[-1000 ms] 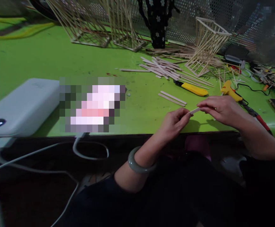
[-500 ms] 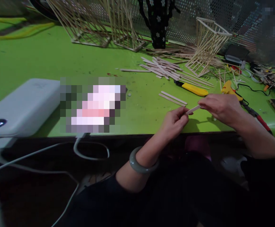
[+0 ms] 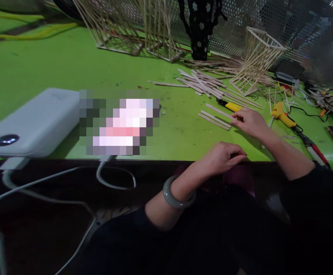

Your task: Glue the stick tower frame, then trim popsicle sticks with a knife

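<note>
Since the stick (image 3: pixel 218 110) we pinched between both hands now lies beside the craft sticks (image 3: pixel 215 121) near the counter's (image 3: pixel 69 68) front edge, our right hand (image 3: pixel 248 121) rests spread on them and our left hand (image 3: pixel 223 156) curls shut.

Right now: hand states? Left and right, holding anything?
Left hand: curled shut at the table edge, nothing visible in it.
Right hand: open, palm down, fingertips at the flat wooden sticks, gripping none.

I log table (image 3: pixel 54 65) bright green; sticks (image 3: pixel 215 119) pale tan; knife (image 3: pixel 233 107) yellow; glue gun (image 3: pixel 280 114) yellow; power bank (image 3: pixel 34 122) white; bangle (image 3: pixel 175 199) grey-green; cloth (image 3: pixel 200 26) black, white flowers
</note>
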Available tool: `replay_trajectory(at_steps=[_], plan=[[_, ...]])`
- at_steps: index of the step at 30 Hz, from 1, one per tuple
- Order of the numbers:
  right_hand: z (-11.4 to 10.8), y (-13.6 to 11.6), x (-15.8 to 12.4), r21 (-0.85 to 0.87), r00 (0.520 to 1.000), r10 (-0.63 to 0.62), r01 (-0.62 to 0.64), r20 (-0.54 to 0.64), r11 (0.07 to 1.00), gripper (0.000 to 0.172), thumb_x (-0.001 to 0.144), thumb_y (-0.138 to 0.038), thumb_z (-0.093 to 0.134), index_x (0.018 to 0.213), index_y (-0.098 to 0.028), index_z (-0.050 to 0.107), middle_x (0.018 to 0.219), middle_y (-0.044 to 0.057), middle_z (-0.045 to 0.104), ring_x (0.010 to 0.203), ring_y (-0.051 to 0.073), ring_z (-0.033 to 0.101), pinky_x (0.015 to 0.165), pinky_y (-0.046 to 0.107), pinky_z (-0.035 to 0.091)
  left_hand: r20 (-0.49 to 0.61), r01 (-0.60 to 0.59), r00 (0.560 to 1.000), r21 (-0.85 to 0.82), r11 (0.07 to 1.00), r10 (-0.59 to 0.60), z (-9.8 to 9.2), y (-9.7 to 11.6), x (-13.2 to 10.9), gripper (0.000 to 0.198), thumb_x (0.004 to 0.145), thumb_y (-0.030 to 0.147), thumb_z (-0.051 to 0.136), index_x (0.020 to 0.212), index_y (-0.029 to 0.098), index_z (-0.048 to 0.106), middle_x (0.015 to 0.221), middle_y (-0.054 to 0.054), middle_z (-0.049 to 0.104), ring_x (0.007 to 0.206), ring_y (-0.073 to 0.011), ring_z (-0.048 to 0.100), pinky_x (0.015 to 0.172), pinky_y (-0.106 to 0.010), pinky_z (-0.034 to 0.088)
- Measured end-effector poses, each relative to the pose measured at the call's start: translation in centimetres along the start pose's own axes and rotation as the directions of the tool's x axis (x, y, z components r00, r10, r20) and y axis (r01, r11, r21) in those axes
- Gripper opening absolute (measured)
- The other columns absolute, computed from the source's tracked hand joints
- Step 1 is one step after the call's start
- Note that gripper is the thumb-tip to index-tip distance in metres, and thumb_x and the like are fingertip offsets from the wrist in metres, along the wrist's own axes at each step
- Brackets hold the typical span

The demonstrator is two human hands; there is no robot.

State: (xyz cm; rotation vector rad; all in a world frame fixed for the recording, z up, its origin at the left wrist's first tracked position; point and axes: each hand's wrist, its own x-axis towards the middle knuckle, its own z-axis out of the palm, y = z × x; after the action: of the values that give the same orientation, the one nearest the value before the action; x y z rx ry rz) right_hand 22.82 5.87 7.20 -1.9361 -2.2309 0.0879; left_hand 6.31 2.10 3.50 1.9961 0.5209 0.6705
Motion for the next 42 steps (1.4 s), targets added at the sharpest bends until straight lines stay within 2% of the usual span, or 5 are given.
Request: replay_trajectory(at_steps=[21, 31, 34, 39, 42], plan=[[0.4, -2.8, 0.8, -0.177, 0.982, 0.027, 0.006, 0.185, 0.984, 0.028, 0.089, -0.038, 0.05, 0.1, -0.02, 0.069, 0.101, 0.007, 0.069, 0.089, 0.02, 0.06, 0.063, 0.028, 0.036, 0.052, -0.035, 0.998, 0.093, 0.995, 0.03, -0.2, 0.3, -0.1, 0.016, 0.086, 0.021, 0.057, 0.081, 0.012, 0.07, 0.073, -0.004, 0.072, 0.063, -0.0121, 0.063, 0.059, -0.022, 0.043], [0.7, -2.4, 0.0, -0.22, 0.995, 0.016, 0.005, 0.096, 0.975, 0.034, 0.093, -0.034, 0.041, 0.102, -0.019, 0.07, 0.101, 0.008, 0.068, 0.087, 0.02, 0.061, 0.064, 0.03, 0.036, -0.16, -0.007, 0.987, -0.045, 0.999, -0.001, 0.3, -0.4, 0.0, 0.015, 0.082, 0.019, 0.057, 0.071, 0.014, 0.066, 0.064, -0.001, 0.067, 0.058, -0.01, 0.057, 0.056, -0.022, 0.042], [0.0, -1.5, -0.6, -0.024, 0.999, -0.036, 0.036, 0.014, 0.999, 0.032, 0.091, -0.03, 0.041, 0.097, -0.016, 0.07, 0.095, 0.009, 0.068, 0.085, 0.019, 0.059, 0.07, 0.029, 0.038, -0.423, -0.022, 0.9, -0.293, 0.956, -0.109, 0.2, -1.1, 0.2, 0.014, 0.083, 0.023, 0.056, 0.074, 0.016, 0.063, 0.061, 0.002, 0.06, 0.053, -0.0074, 0.051, 0.052, -0.02, 0.041], [-1.0, -1.2, -3.2, 0.52, 0.996, 0.003, -0.05, 0.091, 0.853, 0.036, 0.088, -0.041, 0.041, 0.088, -0.014, 0.066, 0.068, 0.003, 0.062, 0.053, 0.009, 0.049, 0.053, 0.024, 0.037, -0.731, -0.275, 0.588, -0.583, 0.765, -0.346, -0.2, -2.4, 1.0, 0.016, 0.08, 0.032, 0.065, 0.091, 0.022, 0.062, 0.085, 0.0, 0.065, 0.064, -0.0067, 0.058, 0.055, -0.017, 0.045], [-0.5, -1.8, -4.7, 0.618, 0.981, 0.009, -0.128, 0.191, 0.776, 0.034, 0.086, -0.041, 0.043, 0.083, -0.014, 0.063, 0.064, 0.001, 0.06, 0.048, 0.008, 0.047, 0.049, 0.022, 0.037, -0.71, -0.312, 0.592, -0.639, 0.703, -0.382, -0.3, -2.6, 1.1, 0.026, 0.079, 0.036, 0.066, 0.102, 0.026, 0.062, 0.102, -0.003, 0.069, 0.079, -0.0106, 0.064, 0.056, -0.018, 0.045]])
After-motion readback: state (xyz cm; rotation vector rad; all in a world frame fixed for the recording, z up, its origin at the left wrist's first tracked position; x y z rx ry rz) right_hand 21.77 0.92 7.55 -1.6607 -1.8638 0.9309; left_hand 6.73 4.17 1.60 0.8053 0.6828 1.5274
